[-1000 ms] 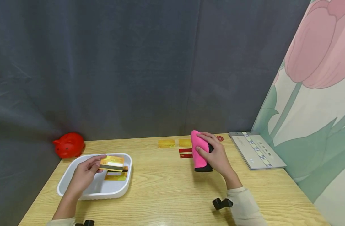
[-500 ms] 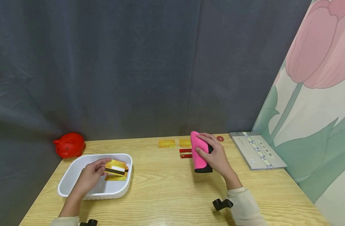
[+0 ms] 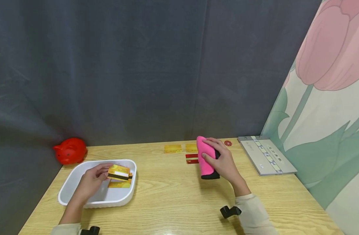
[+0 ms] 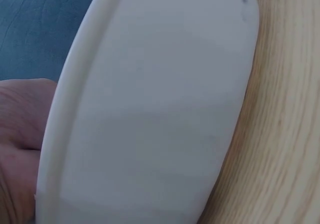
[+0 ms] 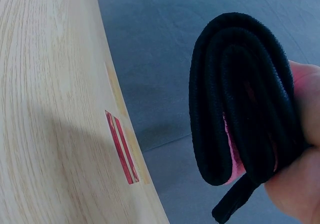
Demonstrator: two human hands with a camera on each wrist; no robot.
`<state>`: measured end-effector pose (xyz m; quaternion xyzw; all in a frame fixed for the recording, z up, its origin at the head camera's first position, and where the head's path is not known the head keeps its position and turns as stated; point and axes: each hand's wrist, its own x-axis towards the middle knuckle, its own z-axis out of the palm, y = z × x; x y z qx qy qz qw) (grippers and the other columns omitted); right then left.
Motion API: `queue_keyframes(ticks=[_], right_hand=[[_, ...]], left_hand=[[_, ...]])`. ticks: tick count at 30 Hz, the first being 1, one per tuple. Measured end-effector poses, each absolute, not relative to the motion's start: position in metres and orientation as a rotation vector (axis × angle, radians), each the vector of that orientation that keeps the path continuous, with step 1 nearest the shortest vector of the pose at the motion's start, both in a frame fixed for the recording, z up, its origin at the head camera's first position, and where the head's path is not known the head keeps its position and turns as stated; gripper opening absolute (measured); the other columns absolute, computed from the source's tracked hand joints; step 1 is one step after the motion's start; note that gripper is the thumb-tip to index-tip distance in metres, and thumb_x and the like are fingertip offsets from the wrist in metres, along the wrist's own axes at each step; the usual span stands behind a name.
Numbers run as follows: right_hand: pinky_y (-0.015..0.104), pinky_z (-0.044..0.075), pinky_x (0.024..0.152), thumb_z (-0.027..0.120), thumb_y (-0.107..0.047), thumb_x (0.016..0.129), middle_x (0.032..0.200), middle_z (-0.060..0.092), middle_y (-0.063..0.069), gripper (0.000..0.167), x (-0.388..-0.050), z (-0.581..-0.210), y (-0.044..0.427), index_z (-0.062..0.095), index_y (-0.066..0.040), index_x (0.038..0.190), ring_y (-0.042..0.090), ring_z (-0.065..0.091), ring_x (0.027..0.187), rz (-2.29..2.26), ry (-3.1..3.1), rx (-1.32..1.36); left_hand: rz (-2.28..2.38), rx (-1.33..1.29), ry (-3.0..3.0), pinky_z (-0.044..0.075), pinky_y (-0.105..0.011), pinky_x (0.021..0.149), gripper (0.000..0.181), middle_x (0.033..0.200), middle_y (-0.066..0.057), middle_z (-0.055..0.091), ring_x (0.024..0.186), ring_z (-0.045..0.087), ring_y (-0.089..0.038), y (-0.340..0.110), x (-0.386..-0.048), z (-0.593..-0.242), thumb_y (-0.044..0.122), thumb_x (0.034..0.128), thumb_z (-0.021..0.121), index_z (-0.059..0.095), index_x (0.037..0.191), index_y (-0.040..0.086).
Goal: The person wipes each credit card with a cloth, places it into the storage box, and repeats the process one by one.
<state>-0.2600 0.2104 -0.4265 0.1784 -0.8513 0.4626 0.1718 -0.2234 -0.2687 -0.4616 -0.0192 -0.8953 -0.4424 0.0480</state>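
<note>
Over the white tray (image 3: 68,192) my left hand (image 3: 91,182) pinches a yellow card (image 3: 119,171) with a black stripe at its left end. Beneath that card another yellow card (image 3: 119,184) lies on the tray floor, partly covered. In the left wrist view the tray's outer wall (image 4: 160,93) hides the fingers and the card. My right hand (image 3: 223,160) holds a folded pink cloth (image 3: 205,156) with black edging above the table. The right wrist view shows the cloth's rolled black end (image 5: 240,98), with a short black loop hanging below.
A red piggy bank (image 3: 70,151) stands behind the tray. Yellow cards (image 3: 172,148) and a red card (image 3: 192,159) lie at the table's back, near a red round chip (image 3: 227,143). A grey booklet (image 3: 267,155) lies at the right, before a dark curtain (image 3: 155,71).
My left hand has moved rightward and slightly down with the yellow card, which now overlaps the card in the tray. The right hand keeps its hold on the cloth in nearly the same place.
</note>
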Motion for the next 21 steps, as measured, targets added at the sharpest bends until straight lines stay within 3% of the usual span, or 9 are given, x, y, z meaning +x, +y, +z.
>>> queue_keyframes(ticks=[9, 21], right_hand=[[0.026, 0.056, 0.088, 0.08, -0.017, 0.091, 0.146, 0.057, 0.008, 0.05, -0.2608, -0.4276, 0.2118, 0.066, -0.017, 0.139, 0.029, 0.059, 0.125, 1.306, -2.427, 0.496], [0.022, 0.056, 0.084, 0.08, -0.015, 0.091, 0.146, 0.057, 0.01, 0.049, -0.2628, -0.4277, 0.2136, 0.066, -0.016, 0.138, 0.03, 0.061, 0.122, 1.325, -2.405, 0.497]], left_hand=[[-1.276, -0.029, -2.691, 0.049, -0.008, 0.079, 0.036, 0.119, -0.022, 0.075, 0.091, 0.059, 0.013, -0.2729, -0.2225, -0.4598, -0.004, 0.0968, 0.062, 0.067, 0.132, 0.001], [-1.23, -0.004, -2.661, 0.048, -0.009, 0.075, 0.035, 0.117, -0.023, 0.074, 0.086, 0.055, 0.017, -0.2757, -0.2217, -0.4605, -0.004, 0.094, 0.064, 0.069, 0.128, 0.001]])
